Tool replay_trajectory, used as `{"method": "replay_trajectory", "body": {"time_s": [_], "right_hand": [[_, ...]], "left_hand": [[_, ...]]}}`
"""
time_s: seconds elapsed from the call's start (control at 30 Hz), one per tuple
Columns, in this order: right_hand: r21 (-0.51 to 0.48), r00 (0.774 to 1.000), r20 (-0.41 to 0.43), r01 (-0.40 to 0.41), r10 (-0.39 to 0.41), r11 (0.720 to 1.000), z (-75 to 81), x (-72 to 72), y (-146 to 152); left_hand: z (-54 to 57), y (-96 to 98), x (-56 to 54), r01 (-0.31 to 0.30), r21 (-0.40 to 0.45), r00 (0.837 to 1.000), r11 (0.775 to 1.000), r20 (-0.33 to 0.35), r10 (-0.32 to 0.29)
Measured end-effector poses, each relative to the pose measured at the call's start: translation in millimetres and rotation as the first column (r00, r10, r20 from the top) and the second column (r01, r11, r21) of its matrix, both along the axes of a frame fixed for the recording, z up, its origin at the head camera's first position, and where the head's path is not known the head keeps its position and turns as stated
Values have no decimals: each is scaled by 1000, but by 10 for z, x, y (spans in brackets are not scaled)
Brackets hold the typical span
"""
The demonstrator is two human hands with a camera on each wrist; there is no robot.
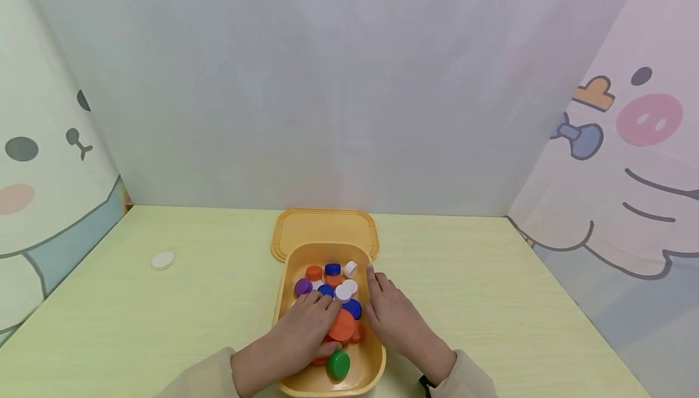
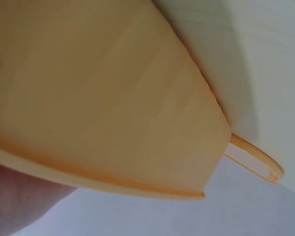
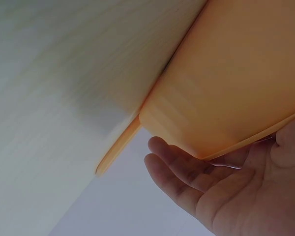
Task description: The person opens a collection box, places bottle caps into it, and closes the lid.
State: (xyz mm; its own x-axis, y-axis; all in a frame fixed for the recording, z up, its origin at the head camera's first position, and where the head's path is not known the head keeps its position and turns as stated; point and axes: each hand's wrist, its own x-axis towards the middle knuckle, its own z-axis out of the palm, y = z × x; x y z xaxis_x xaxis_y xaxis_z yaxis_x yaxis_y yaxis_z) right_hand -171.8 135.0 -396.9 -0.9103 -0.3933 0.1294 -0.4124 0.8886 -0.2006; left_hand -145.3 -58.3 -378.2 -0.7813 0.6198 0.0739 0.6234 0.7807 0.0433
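A yellow-orange plastic box [image 1: 377,358] holds several bottle caps in orange, blue, white, purple and green. My left hand [image 1: 297,337] reaches over the left rim into it, fingers bent down among the caps, fingertips hidden. A large orange cap [image 1: 342,326] lies between its index finger and thumb; I cannot tell whether they pinch it. Just below the thumb is a green cap [image 1: 339,364]. Along the right rim rests my right hand [image 1: 398,316], fingers nearly straight and pointing forward. In the right wrist view, fingers [image 3: 177,169] extend beside the box's outer wall [image 3: 226,73].
Behind the box lies its flat yellow-orange lid [image 1: 327,228], partly overlapped by the box in the head view. One white cap [image 1: 162,260] sits alone on the table [image 1: 218,289] at the left. A pale cloth wall [image 1: 327,82] rises behind, with printed cartoon panels at both sides.
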Motion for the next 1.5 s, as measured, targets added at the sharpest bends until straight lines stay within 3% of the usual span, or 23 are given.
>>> {"method": "replay_trajectory", "body": {"time_s": [0.3, 0.5, 0.77, 0.93, 1.03, 1.23, 1.5], "right_hand": [[-3, 1000, -2, -9, 9, 1000, -2, -2, 3], [-9, 1000, 1, -6, 6, 1000, -3, 0, 0], [-9, 1000, -6, -10, 10, 1000, -12, 1, 8], [-10, 1000, -9, -15, 14, 1000, -12, 4, 10], [-12, 1000, -11, -15, 15, 1000, -12, 3, 8], [-11, 1000, -13, -13, 12, 1000, -11, 5, 4], [-18, 1000, -16, -14, 14, 1000, -1, 8, -1]], "left_hand": [[20, -70, -7, -11, 82, 999, 997, 37, 8], [55, -167, -32, -14, 140, 1000, 990, -14, 17], [130, -324, -84, -113, 224, 992, 968, -29, 123], [167, -454, -142, -219, 251, 970, 943, -50, 238], [174, -559, -182, -255, 258, 952, 932, -101, 288], [164, -807, -271, -281, 251, 911, 926, -234, 340], [100, -1144, -377, -294, 305, 879, 906, -286, 381]]}}
